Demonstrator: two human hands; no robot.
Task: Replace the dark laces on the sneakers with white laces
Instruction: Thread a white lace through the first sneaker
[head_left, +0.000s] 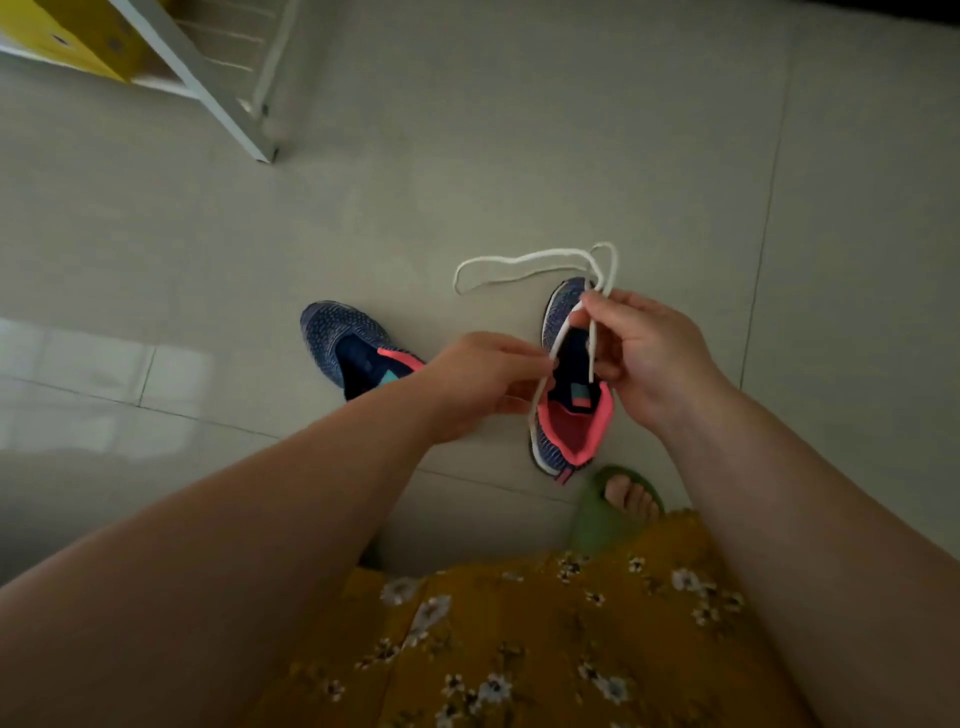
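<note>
The pale tiled floor (571, 130) looks smooth and faintly glossy, catching window light at nine o'clock. Both blue sneakers, one at left (343, 343) and one at centre (563, 415), have rough knit-cloth uppers with matt coral lining. The white woven lace (524, 260) looks soft and matt.

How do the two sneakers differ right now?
The right sneaker lies between the hands, and a white lace held by the left hand and right hand runs over it; the left sneaker lies apart, untouched, with no lace visible. The right sneaker points straight away; the left sneaker points up and to the left. Both are blue knit with pink collars, on the floor.
</note>
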